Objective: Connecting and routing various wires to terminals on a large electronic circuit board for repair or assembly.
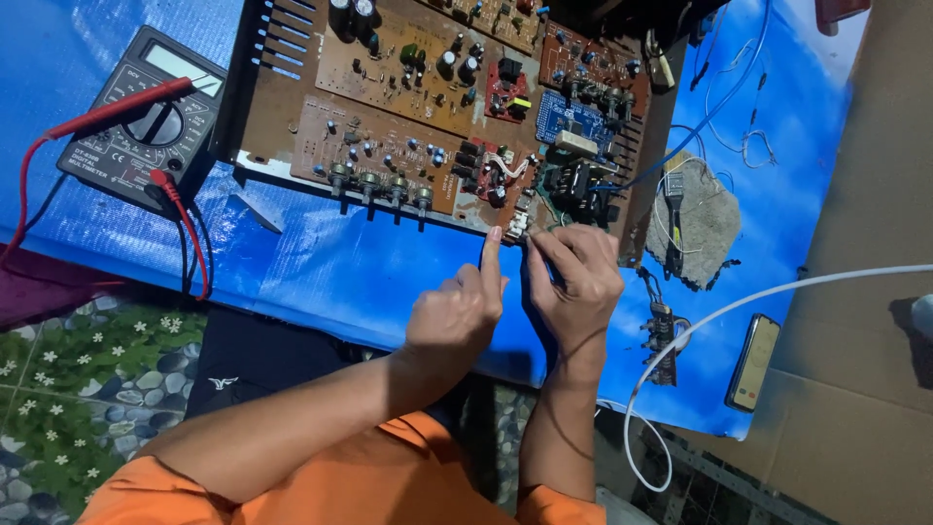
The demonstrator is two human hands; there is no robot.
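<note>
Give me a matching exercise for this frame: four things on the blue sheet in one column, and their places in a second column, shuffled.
Things:
1. multimeter
2. circuit board
3. phone
4. grey stone slab

Places:
A. near edge of the blue sheet, right of both hands
B. far left, red probe lying across it
C. right of the board, a tool resting on it
D. centre, its near edge touched by the left hand and right hand

Pairs: 1-B, 2-D, 3-A, 4-C
</note>
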